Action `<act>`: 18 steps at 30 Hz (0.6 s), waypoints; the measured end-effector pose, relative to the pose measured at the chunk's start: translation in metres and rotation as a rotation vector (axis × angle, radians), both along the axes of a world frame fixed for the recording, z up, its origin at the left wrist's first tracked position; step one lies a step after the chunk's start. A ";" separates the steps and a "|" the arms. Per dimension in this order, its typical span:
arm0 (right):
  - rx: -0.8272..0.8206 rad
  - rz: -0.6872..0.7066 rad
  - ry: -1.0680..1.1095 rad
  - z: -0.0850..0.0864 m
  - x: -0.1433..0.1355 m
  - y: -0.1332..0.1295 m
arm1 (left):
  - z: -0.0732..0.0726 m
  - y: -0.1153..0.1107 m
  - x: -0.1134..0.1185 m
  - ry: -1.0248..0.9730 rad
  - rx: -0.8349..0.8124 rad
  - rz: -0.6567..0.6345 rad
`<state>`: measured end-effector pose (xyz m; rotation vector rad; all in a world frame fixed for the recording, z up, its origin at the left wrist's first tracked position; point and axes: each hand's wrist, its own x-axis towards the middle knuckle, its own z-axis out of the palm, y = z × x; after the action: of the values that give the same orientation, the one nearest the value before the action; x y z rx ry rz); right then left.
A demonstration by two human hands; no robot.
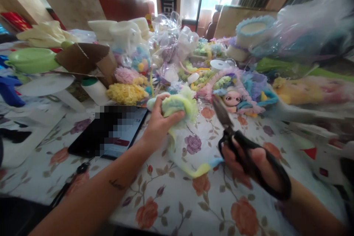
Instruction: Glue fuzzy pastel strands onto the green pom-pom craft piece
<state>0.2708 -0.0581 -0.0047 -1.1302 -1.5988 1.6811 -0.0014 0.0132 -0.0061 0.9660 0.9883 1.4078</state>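
My left hand (162, 118) is closed around a soft fluffy bundle (177, 106) in pale yellow-green and blue; whether it is yarn or mesh I cannot tell. From the bundle a strip (197, 171) of the same colours loops down over the tablecloth, its blue end reaching my right hand (240, 158). That hand grips black-handled scissors (225, 118), their blades pointing up and away to the left and looking nearly together. Whether the fingers also pinch the strip's end is unclear.
A tablet-like black device (110, 132) lies left of my left forearm. Behind stand a thread cone (95, 90), a yellow curly clump (128, 94), a doll face (232, 97) among braids, a white spool (219, 64) and plastic bags (312, 25). A flowered cloth (177, 206) covers the table.
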 end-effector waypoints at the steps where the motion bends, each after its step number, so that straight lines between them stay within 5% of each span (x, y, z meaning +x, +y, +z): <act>1: -0.036 0.067 0.047 -0.005 -0.008 -0.004 | 0.001 -0.001 0.001 -0.004 -0.008 -0.003; 4: -0.112 0.151 0.090 -0.011 -0.023 -0.012 | 0.004 -0.005 0.005 0.001 -0.049 -0.017; 18: -0.200 0.090 0.025 -0.005 -0.028 -0.023 | 0.001 -0.013 0.008 -0.087 -0.127 -0.017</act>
<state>0.2428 -0.0815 -0.0098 -1.1418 -1.5128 1.9420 0.0067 0.0005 -0.0048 0.8115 0.9898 1.3454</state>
